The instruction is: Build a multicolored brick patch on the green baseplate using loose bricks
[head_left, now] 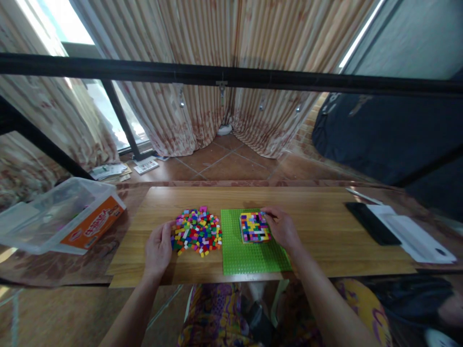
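A loose heap of small multicoloured building bricks (197, 231) lies left of centre on the wooden table. My left hand (159, 248) is at the heap's left edge, thumb and fingers drawn together; whatever may be between the fingertips is hidden. Right of the heap is a green studded baseplate (235, 260). On it stands a low, square block built of mixed-colour bricks (254, 227), yellow, purple, black and white among them. At the block's far right corner, my right hand (284, 229) pinches what looks like a small blue brick.
A clear plastic tub (90, 193) with an orange label stands beyond the table's left end. On the table's (325, 217) right end lie a black phone (372, 222) and a white tray-like object (415, 236). A dark metal bar (231, 76) crosses ahead, before the curtains.
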The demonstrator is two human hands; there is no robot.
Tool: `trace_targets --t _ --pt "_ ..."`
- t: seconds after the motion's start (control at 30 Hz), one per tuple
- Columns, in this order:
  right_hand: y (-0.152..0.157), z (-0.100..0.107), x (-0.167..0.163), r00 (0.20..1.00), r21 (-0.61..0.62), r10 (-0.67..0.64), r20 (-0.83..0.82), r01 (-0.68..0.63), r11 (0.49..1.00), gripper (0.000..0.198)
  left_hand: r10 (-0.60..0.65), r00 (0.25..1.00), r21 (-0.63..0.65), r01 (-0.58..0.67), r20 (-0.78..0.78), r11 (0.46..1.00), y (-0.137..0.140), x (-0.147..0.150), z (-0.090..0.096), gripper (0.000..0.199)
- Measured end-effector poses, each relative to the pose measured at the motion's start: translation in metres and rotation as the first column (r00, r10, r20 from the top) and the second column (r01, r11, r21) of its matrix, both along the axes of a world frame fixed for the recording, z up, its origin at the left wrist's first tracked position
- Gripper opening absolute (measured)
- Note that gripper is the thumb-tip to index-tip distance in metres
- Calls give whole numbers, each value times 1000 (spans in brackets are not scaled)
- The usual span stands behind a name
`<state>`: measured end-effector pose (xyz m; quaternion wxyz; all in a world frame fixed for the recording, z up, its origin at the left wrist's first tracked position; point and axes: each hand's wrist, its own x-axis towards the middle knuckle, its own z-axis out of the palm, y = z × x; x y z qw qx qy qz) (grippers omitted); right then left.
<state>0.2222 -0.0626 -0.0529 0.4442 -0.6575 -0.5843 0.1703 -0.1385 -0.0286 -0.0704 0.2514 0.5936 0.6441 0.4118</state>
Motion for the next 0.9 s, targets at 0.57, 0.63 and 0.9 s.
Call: trace_targets --t 0.57,0.63,0.9 --pt "8 -3 1 945 -121 -68 -321 30 992 31 5 1000 -14 -5 9 1000 0 1 -1 49" --pt "10 -3 2 934 -132 -71 -351 26 991 35 3 1000 -3 -3 -1 1000 0 1 -1 49" --pt "12 -4 5 921 -169 -65 -383 -1 986 42 -10 1000 27 10 -21 1000 -1 3 2 48"
